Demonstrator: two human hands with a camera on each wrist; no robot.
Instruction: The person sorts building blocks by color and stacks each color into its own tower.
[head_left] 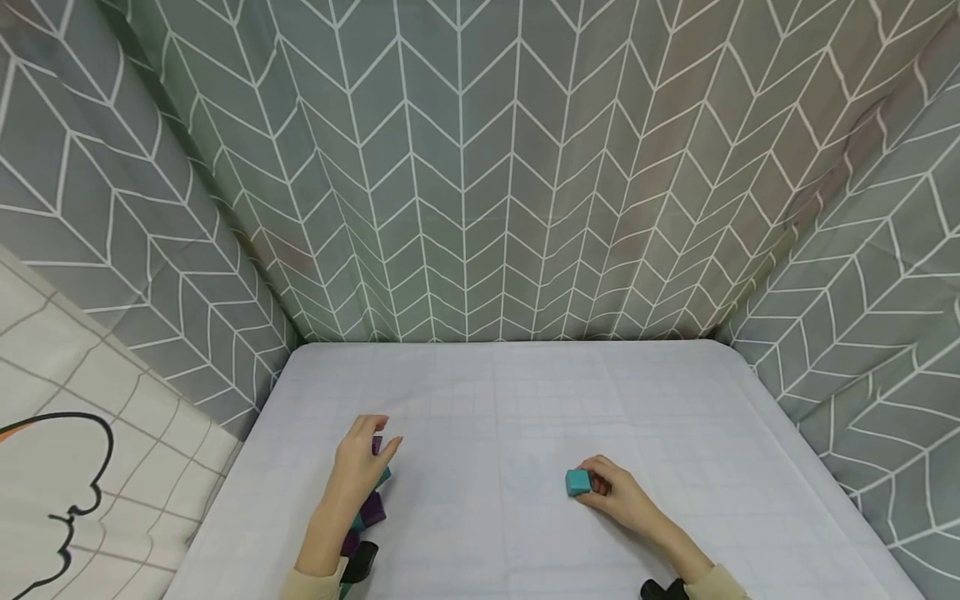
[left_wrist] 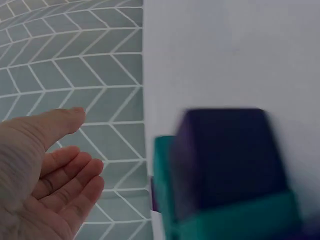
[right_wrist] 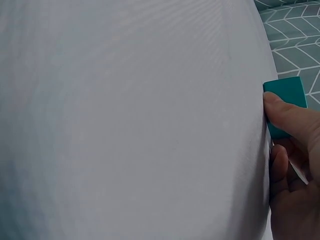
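My right hand pinches a teal cube between thumb and fingers, over the right half of the table. In the right wrist view the thumb lies on one face of this teal cube. My left hand holds nothing, its fingers loosely bent and the thumb apart. Close beside it is a group of purple and teal cubes, partly hidden by the hand and forearm; one purple cube shows plainly. In the left wrist view a dark purple cube and a teal cube loom large and blurred, to the right of the left hand.
A white cloth covers the table. Grey curtains with white zigzag lines hang behind it and on both sides. A black wrist camera sits at the left wrist, another black camera at the right.
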